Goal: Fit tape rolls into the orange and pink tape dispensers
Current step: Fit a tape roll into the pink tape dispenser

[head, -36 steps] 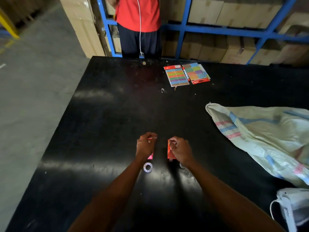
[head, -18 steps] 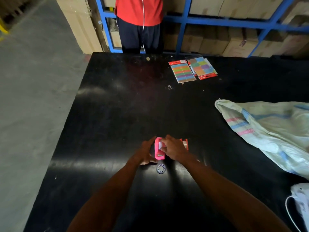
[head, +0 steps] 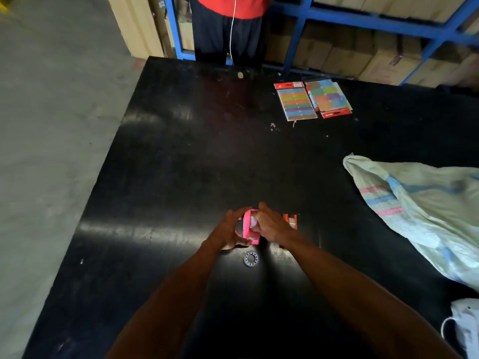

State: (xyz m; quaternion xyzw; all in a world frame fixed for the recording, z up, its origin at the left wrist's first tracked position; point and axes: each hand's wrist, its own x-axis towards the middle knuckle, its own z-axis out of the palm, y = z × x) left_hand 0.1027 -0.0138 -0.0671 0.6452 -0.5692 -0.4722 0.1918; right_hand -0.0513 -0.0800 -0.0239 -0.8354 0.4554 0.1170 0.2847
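Both hands are holding the pink dispenser [head: 251, 227] above the counter [head: 181, 164], toward its near edge. The left hand [head: 229, 231] is gripping its left side; the right hand [head: 270, 225] is closing over its top. The orange dispenser [head: 290, 221] is lying just right of the right hand. A tape roll [head: 251, 259] is lying flat just nearer than the hands.

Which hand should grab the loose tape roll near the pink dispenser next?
Left, probably. The left hand only steadies the pink dispenser, and the tape roll lies just below it. The right hand is pressing on the dispenser's top.
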